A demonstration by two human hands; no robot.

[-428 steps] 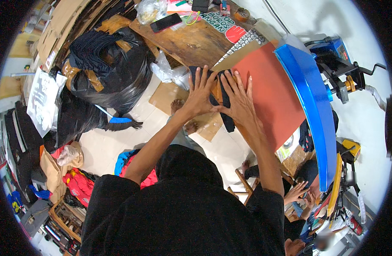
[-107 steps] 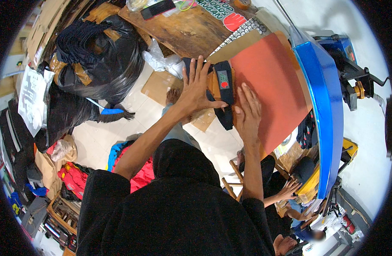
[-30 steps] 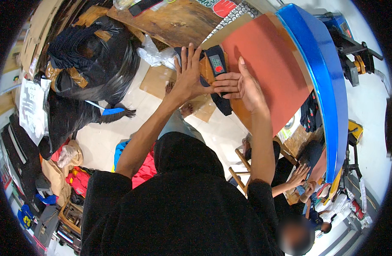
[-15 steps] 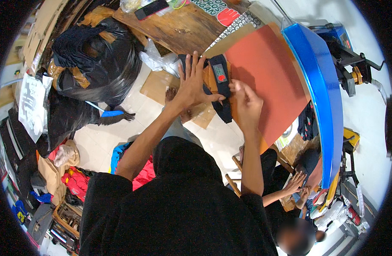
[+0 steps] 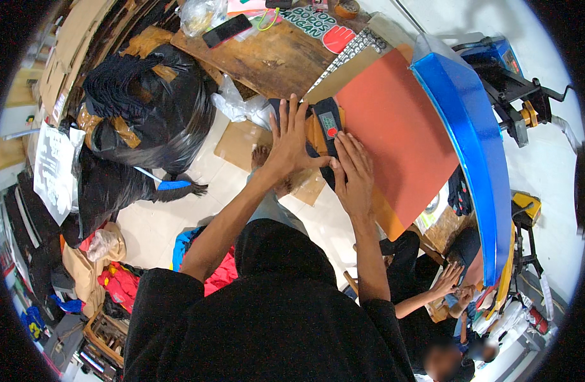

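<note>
Basket, brown, open-topped, wooden-looking: near left; mixed dark items inside, too small to make out.
Bag, large, shiny black plastic patched with brown tape: far left, bulging; its contents are hidden, and a heap of dark ribbed cloth lies on top.
Clear crumpled plastic bag: on the far part of the brown wooden table; pale stuff shows through, kind unclear.
White crumpled plastic bag: just beside the table's near edge; nothing can be seen inside.
Left hand: open, fingers spread, palm down at the left side of the black fabric piece with a grey, red-marked rectangular patch.
Fabric: between the hands, along the left edge of the flat orange-red panel.
Step in hand: judging by the pose, flattening and lining up the fabric; the next move calls for a steady left palm and light fingers on the right edge.
Right hand: fingers together on the fabric's right edge, thumb tip near the left thumb; whether it pinches cannot be told.
</note>
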